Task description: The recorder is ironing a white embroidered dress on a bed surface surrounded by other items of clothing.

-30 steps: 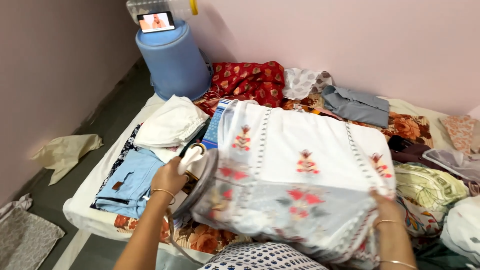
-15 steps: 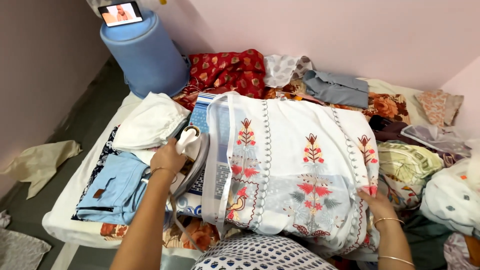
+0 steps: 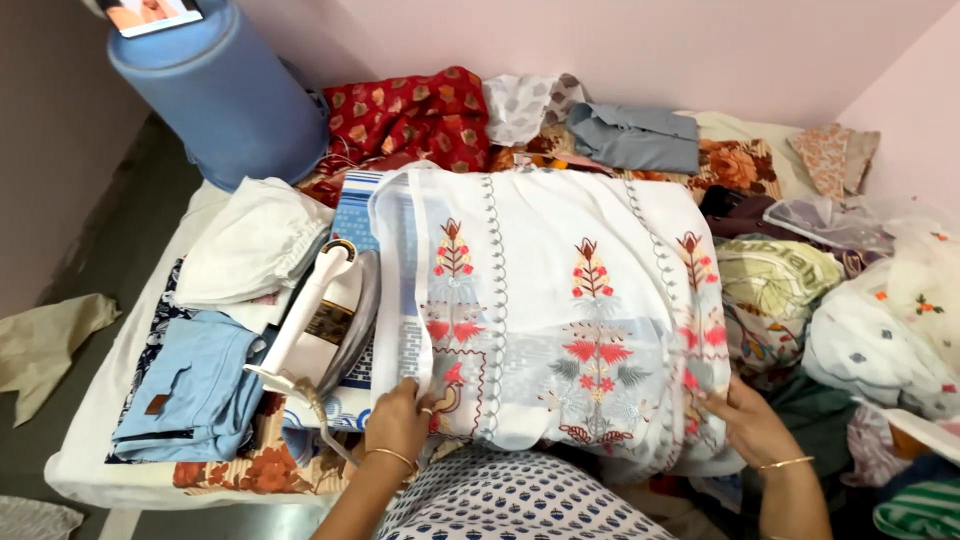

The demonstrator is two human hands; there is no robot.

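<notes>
Our left hand (image 3: pixel 398 420) rests on the near left corner of the white embroidered garment (image 3: pixel 560 310), fingers curled and pinching the edge of the cloth. Our right hand (image 3: pixel 745 425) lies at the near right corner of the same garment, fingers spread and pressed flat on the fabric, a thin bangle at the wrist. The garment lies spread in front of us on the bed (image 3: pixel 90 440), folded into a broad rectangle, with red and grey flower motifs running in columns across it.

Just left of the garment stands a white iron (image 3: pixel 320 320), set up on its heel with the soleplate facing the garment and its cord trailing down toward us. Neither hand touches it. Beyond the iron lies a folded white piece (image 3: pixel 250 240), and nearer to us a folded light blue garment (image 3: pixel 195 385).

Behind the white garment we see a red patterned cloth (image 3: pixel 410 115) and a folded grey shirt (image 3: pixel 635 135). A blue drum (image 3: pixel 220 95) stands at the far left with a phone (image 3: pixel 150 14) on top. More loose clothes pile up on our right.
</notes>
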